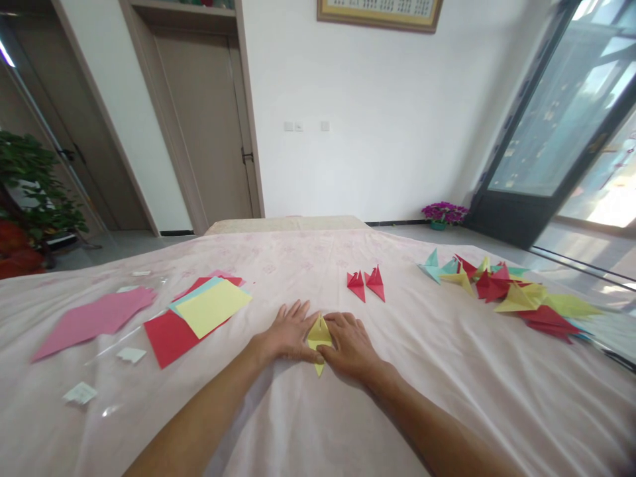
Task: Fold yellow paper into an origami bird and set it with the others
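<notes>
A small folded piece of yellow paper (319, 326), shaped like a narrow diamond, lies on the cloth between my two hands. My left hand (288, 333) rests flat at its left side with the fingers spread, and its thumb touches the lower part of the paper. From the right, my right hand (350, 341) holds the paper, fingers curled along its edge and thumb pressed on its middle. Parts of the paper are covered by both thumbs. Just beyond my right hand stand two red folded paper cranes (356, 283), side by side.
At left lie loose yellow (213, 308), red (171, 338) and pink sheets (94, 319), with clear plastic wrapping (112, 371) and small white labels (80, 393). Several coloured paper cranes (521, 296) are piled at right. Wrinkles run through the pale pink tablecloth (298, 430).
</notes>
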{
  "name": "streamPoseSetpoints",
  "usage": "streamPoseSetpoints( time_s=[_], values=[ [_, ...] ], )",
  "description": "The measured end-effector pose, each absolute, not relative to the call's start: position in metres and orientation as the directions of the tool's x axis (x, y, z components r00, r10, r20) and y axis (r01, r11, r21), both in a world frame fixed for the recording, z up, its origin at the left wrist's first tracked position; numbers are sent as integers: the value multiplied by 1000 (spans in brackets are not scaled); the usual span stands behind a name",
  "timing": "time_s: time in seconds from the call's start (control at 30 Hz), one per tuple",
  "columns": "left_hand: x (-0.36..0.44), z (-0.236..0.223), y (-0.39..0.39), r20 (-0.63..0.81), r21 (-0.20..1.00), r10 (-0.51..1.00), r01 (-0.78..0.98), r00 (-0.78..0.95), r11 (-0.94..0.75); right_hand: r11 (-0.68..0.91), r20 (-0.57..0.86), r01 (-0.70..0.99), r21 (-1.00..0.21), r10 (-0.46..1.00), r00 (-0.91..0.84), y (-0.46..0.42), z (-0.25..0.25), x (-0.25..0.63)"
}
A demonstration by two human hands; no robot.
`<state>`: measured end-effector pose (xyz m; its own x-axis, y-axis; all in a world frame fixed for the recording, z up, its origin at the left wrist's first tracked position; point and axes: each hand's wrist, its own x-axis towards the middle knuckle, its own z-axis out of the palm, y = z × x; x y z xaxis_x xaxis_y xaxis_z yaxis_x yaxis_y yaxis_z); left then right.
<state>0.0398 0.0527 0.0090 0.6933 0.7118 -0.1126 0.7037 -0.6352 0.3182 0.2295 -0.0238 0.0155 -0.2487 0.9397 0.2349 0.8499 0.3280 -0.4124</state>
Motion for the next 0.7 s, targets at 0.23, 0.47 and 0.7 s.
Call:
streamPoseSetpoints(
  time_s=[0.23,0.47,0.7],
  values=[
    [40,6,62,-97,436,717,677,691,-593,334,272,822,-461,935,-227,-22,12,234],
    [18,2,55,129,622,783,566,608,-541,327,322,764,-556,932,-165,-9,-3,250],
    [48,-12,61,262,604,896,663,359,-442,342,348,731,-590,925,-151,-5,-11,251]
  ],
)
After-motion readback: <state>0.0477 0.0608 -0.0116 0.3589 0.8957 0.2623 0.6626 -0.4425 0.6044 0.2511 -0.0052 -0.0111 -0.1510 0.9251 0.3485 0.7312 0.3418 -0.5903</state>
